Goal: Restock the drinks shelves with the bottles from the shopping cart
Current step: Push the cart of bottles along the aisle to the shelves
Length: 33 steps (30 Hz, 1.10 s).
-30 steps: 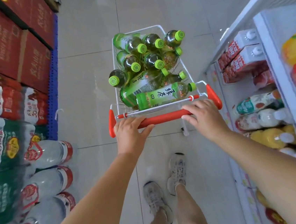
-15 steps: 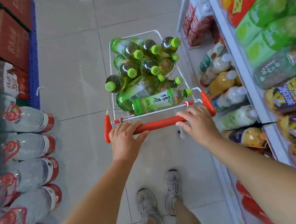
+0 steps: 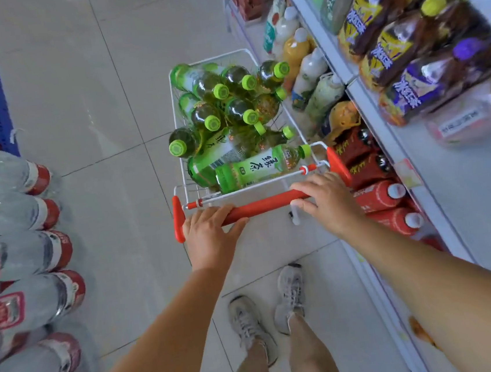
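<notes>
shopping cart [image 3: 175, 117]: white wire basket, full of green tea bottles [image 3: 254, 166] with green caps. Most are piled with caps toward the camera; one lies crosswise on top at the near end, just behind the red handle [image 3: 258, 207]. Cart sits in the aisle right beside the drinks shelves [image 3: 452, 200] on the right. These hold dark yellow-capped bottles above, and white, yellow and red bottles lower down. Shrink-wrapped water packs [image 3: 18, 255] line the left side.

left hand [image 3: 208, 232]: palm down on the handle's left part, fingers curled over the bar, thumb along its near side. right hand [image 3: 327, 201]: wrapped over the right end. Both arms reach forward.
</notes>
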Available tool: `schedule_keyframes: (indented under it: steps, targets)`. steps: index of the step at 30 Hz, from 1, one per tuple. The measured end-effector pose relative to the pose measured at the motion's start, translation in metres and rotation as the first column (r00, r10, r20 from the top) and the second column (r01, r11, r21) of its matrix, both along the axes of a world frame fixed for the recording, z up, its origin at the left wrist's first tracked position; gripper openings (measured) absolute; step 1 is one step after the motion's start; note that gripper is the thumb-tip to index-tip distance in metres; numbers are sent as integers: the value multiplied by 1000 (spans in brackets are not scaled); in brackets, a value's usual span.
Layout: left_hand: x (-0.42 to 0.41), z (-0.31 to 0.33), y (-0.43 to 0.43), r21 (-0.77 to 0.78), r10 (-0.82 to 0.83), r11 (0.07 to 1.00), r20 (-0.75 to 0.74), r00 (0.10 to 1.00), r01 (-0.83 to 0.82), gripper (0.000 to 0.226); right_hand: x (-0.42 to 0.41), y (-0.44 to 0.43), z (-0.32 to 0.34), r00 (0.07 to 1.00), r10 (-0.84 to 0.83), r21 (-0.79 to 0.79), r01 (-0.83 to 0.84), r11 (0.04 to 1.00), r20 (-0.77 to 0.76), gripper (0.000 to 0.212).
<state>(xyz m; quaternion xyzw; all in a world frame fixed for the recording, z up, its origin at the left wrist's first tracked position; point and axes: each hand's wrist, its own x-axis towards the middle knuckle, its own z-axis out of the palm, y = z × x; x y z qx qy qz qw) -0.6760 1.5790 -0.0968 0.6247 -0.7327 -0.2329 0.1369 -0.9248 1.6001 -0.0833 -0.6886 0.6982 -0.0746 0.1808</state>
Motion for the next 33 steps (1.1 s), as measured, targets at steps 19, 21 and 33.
schedule_keyframes:
  steps: [19, 21, 33]
  targets:
    - [-68, 6, 312, 57, -2, 998, -46, 999, 5, 32, -64, 315, 3, 1000, 3, -13, -4, 1000, -21, 41]
    - [-75, 11, 335, 44, -15, 999, -30, 999, 16, 30, -69, 339, 6, 1000, -10, 22, 11, 1000, -25, 41]
    - [-95, 31, 417, 311, -231, 930, 80, 970, 196, 34, -88, 440, 28, 990, -141, 178, 141, 974, -15, 25]
